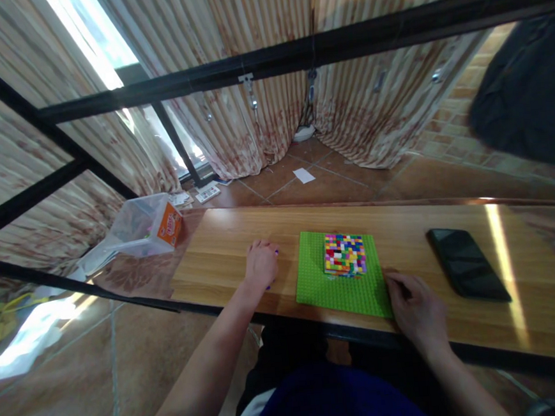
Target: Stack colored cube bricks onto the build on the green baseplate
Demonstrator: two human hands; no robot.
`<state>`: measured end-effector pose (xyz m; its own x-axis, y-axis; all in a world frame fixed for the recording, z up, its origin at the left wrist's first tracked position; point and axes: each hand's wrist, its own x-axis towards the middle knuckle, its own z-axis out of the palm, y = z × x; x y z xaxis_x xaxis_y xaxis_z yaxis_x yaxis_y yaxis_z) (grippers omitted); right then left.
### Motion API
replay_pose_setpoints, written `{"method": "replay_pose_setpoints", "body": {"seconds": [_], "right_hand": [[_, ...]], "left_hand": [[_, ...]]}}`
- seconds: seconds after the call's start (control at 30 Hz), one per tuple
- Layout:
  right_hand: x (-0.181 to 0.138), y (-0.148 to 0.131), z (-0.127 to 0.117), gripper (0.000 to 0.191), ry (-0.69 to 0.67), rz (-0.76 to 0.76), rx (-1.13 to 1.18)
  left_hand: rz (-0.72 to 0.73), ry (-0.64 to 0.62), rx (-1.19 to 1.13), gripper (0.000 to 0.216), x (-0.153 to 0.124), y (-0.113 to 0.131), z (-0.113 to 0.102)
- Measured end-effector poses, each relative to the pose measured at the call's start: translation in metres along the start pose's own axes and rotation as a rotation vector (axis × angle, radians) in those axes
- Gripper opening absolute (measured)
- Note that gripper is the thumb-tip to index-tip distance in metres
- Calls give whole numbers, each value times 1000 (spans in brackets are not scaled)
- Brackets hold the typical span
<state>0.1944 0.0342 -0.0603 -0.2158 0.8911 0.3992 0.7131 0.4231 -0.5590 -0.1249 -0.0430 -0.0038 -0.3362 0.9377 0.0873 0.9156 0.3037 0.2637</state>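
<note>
A square block of many-coloured toy bricks [344,255] stands on a green studded baseplate [312,282] on the table. My left hand [261,264] rests palm down on the wood, left of the baseplate and apart from it, its fingers lying forward on the tabletop. Beside its thumb side shows a tiny purple brick [276,252], and a small blue piece [268,287] lies near the wrist. At the baseplate's right edge is my right hand [419,311], its fingers loosely curled with the thumb side close to the edge. Nothing shows in its fingers.
A black phone [467,263] lies on the wooden table [404,223], right of my right hand. A clear plastic bin [139,225] with an orange label stands beyond the table's left end. Dark metal bars [275,57] cross in front of the curtains [271,125].
</note>
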Motion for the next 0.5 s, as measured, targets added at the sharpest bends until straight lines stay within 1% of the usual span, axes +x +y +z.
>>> {"method": "replay_pose_setpoints", "body": {"seconds": [0.13, 0.23, 0.3, 0.4, 0.5], "right_hand": [[0, 0, -1, 33, -4, -14, 1], [0, 0, 0, 32, -1, -14, 0], [0, 0, 0, 32, 1, -8, 3], [-1, 0, 0, 32, 0, -7, 7], [-1, 0, 0, 32, 1, -6, 16]], "left_hand": [[-24, 12, 26, 14, 1, 2, 0], [-45, 44, -27, 9, -2, 5, 0], [-64, 58, -130, 8, -3, 9, 2], [-90, 72, -356, 8, -3, 15, 7], [-77, 91, -520, 12, -4, 20, 10]]}}
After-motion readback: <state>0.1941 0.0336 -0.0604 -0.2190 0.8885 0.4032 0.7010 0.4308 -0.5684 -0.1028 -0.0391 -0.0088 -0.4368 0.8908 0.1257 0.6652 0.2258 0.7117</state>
